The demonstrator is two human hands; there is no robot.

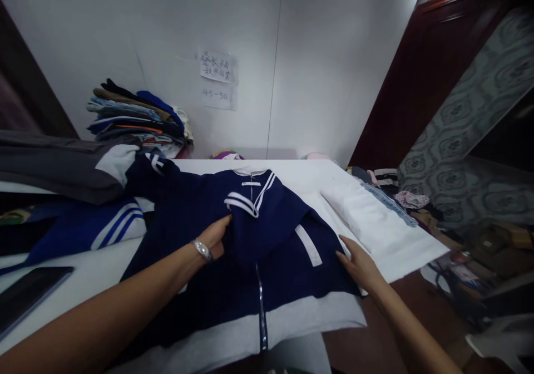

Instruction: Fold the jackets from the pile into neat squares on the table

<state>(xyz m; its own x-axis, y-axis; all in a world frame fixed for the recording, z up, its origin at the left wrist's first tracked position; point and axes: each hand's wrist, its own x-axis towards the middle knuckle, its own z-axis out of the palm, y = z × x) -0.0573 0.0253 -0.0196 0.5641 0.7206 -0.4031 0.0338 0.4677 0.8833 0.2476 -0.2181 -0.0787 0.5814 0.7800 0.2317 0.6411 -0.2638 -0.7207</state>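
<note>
A navy zip jacket with a light grey hem lies front up, its collar at the far side. One sleeve is folded across the chest, and its white-striped cuff lies near the collar. My left hand, wearing a silver bracelet, is closed on the folded sleeve beside that cuff. At the jacket's right side edge is my right hand, thumb and forefinger apart and touching the fabric; its other fingers are partly hidden. The other sleeve stretches out to the left, partly against a grey garment.
Grey folded clothing and a blue striped garment lie at left, near a dark phone or tablet. A clothes stack stands against the wall. White wrapped material rests on the white table at right. Boxes and clothes crowd the floor beyond.
</note>
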